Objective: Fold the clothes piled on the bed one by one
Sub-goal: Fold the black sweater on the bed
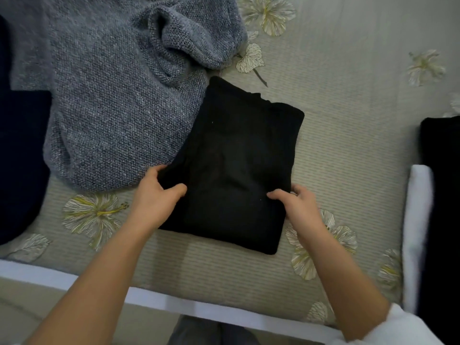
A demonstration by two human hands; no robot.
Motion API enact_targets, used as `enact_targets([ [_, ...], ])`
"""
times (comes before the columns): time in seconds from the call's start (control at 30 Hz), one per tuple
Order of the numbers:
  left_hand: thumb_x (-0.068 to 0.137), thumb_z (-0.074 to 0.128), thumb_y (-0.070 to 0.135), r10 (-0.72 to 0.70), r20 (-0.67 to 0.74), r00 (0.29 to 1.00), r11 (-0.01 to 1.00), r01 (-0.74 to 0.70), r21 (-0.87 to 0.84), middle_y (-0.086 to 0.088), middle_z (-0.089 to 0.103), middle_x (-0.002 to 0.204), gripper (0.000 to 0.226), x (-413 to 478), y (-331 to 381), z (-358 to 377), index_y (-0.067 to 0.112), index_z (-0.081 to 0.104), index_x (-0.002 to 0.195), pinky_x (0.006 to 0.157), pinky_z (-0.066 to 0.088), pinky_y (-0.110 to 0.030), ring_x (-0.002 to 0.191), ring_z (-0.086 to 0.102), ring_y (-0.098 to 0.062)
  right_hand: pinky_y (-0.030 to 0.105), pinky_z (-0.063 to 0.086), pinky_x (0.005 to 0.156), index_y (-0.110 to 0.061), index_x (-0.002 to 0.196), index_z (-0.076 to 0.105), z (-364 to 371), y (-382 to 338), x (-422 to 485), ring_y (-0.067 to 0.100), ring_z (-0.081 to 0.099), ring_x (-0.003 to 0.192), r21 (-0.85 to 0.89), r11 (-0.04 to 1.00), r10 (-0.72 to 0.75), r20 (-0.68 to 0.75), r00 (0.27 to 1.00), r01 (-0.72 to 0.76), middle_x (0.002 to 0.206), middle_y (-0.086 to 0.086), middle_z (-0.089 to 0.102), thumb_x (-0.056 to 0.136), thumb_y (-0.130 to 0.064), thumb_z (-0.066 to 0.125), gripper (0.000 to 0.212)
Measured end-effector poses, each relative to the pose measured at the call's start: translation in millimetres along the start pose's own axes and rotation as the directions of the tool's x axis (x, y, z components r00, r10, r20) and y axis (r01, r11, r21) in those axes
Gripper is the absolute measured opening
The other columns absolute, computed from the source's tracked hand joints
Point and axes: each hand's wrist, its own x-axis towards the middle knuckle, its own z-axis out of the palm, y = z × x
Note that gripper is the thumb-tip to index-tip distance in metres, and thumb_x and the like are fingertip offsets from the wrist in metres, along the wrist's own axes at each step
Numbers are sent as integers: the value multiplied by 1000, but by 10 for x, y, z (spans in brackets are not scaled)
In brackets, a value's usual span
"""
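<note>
A black garment (239, 155) lies folded into a neat rectangle in the middle of the bed. My left hand (156, 195) pinches its near left edge between thumb and fingers. On the near right edge, my right hand (298, 207) grips the cloth with the thumb on top. A grey knitted sweater (119, 90) lies unfolded behind and to the left, its edge touching the black garment.
The bed (348, 145) has a pale green striped sheet with flower prints. A dark navy garment (20, 158) lies at the far left. At the right edge sit a dark folded item (443, 150) and a white folded cloth (418, 220). The white bed edge (174, 305) runs close to me.
</note>
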Motion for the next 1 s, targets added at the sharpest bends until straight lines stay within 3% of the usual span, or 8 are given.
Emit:
enact_targets([
  [0.23, 75, 68, 20, 307, 221, 926, 864, -368, 343, 8, 64, 88, 45, -96, 519, 178, 31, 61, 118, 78, 45, -29, 90, 61, -19, 36, 58, 53, -9, 92, 64, -432, 329, -286, 28, 73, 67, -72, 966, 251, 49, 967, -248, 88, 17, 73, 72, -14, 70, 22],
  [0.33, 76, 65, 17, 434, 388, 813, 707, -575, 411, 5, 66, 105, 48, -61, 688, 316, 32, 59, 122, 88, 45, -31, 104, 59, -19, 32, 57, 56, -7, 105, 58, -503, 526, -637, 31, 73, 73, -250, 804, 593, 294, 749, -539, 91, 20, 73, 87, -38, 63, 36],
  [0.4, 79, 63, 15, 511, 366, 778, 633, -629, 452, 1, 57, 129, 55, -24, 692, 400, 28, 52, 132, 100, 40, -37, 121, 49, -21, 31, 56, 55, 0, 104, 61, -502, 616, -809, 27, 72, 69, -384, 775, 630, 394, 670, -503, 87, 17, 74, 93, -49, 52, 51],
  [0.47, 82, 63, 20, 603, 229, 765, 578, -616, 536, -5, 39, 147, 61, -85, 600, 469, 24, 42, 140, 107, 29, -47, 137, 29, -24, 38, 55, 57, -5, 94, 65, -455, 637, -891, 21, 68, 62, -336, 903, 386, 360, 849, -268, 77, 9, 73, 95, -39, 54, 36],
  [0.53, 87, 58, 24, 691, 101, 715, 573, -628, 527, -11, 25, 155, 59, -284, 403, 578, 17, 38, 142, 111, 21, -51, 144, 16, -26, 40, 55, 64, -16, 91, 66, -416, 592, -867, 13, 64, 66, -346, 912, -156, 205, 966, 221, 78, 0, 70, 93, -29, 54, 18],
  [0.63, 93, 40, 29, 702, 135, 700, 580, -670, 463, -13, 10, 160, 57, -705, 32, 827, 13, 29, 148, 118, 6, -44, 148, 2, -24, 30, 46, 99, -16, 126, 58, -292, 445, -648, 12, 55, 118, -626, 460, -722, 149, 676, 630, 125, -2, 61, 94, -26, 46, 35],
  [0.77, 96, 19, 47, 521, 156, 839, 637, -504, 583, -10, -12, 159, 66, -868, -313, 1071, 18, 8, 153, 116, -16, -37, 146, -19, -22, 42, -4, 120, -27, 153, 7, -249, 400, -100, 21, -7, 148, -865, 169, -616, 281, 736, 472, 162, -1, 2, 101, -43, 30, 59],
  [1.0, 97, 19, 53, 475, 143, 868, 643, -454, 616, -7, -15, 159, 66, -810, -377, 1113, 24, 1, 153, 115, -15, -39, 145, -22, -21, 49, -13, 115, -42, 150, -7, -679, 375, 319, 14, -20, 145, -926, 130, -431, 269, 861, 354, 159, -19, -9, 98, -54, 12, 57],
])
